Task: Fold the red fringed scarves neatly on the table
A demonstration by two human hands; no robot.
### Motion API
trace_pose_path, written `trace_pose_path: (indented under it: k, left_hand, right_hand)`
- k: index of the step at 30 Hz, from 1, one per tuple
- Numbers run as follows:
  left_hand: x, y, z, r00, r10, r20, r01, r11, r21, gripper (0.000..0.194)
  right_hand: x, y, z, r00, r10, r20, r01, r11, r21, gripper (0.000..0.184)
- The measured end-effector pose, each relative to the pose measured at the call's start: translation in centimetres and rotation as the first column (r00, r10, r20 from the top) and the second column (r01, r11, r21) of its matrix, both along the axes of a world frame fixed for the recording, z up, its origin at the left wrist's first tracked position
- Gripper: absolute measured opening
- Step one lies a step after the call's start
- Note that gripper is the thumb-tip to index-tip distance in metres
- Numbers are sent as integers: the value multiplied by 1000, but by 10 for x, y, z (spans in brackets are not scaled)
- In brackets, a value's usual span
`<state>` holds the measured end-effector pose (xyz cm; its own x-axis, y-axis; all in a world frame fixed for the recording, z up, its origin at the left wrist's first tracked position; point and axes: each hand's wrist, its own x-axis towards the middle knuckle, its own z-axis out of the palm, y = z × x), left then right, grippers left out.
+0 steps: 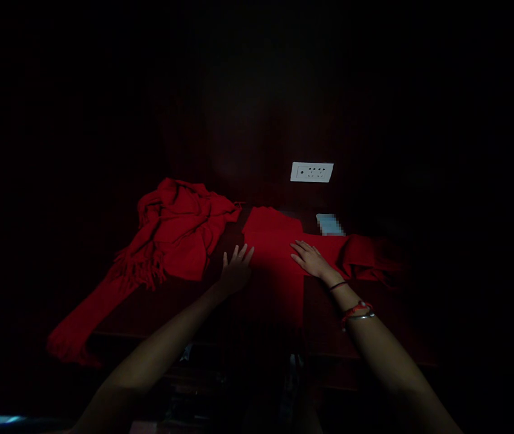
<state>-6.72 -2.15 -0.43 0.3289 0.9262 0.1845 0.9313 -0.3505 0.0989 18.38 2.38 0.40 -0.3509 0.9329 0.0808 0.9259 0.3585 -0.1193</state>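
Observation:
A flat red scarf [275,265] lies spread on the dark surface, its near part hanging over the front edge into shadow. My left hand [237,271] rests at its left border, fingers spread, holding nothing. On the right, my right hand [308,258] lies flat on the red cloth with its fingers stretched out. Beyond that hand the cloth runs right into a bunched red part [367,258]; whether it is one piece with the flat part I cannot tell. A crumpled red fringed scarf [179,226] lies to the left, one end trailing over the edge.
A white wall socket [311,172] is set in the dark panel behind the surface. Near the back lies a small pale, blurred-out item [329,225]. Beneath the front edge [148,336] are dim objects I cannot make out. Most surroundings are too dark to see.

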Motion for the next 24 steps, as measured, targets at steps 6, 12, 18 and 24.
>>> trace_pose_path:
  k: [6, 12, 18, 24]
  left_hand:
    - [-11, -11, 11, 989, -138, -52, 135, 990, -45, 49]
    - [-21, -10, 19, 970, -214, -118, 185, 958, -219, 58]
    - [-24, 15, 30, 957, -278, -78, 242, 919, -310, 41]
    - [8, 47, 17, 989, -150, 11, 150, 985, -85, 50]
  right_hand:
    - [-2, -2, 1, 1000, -7, 13, 7, 1000, -18, 51]
    - [-5, -10, 5, 1000, 7, 18, -6, 1000, -11, 51]
    - [-5, -15, 5, 999, 43, -14, -44, 996, -74, 59]
    - [-7, -12, 0, 1000, -18, 14, 20, 994, -107, 64]
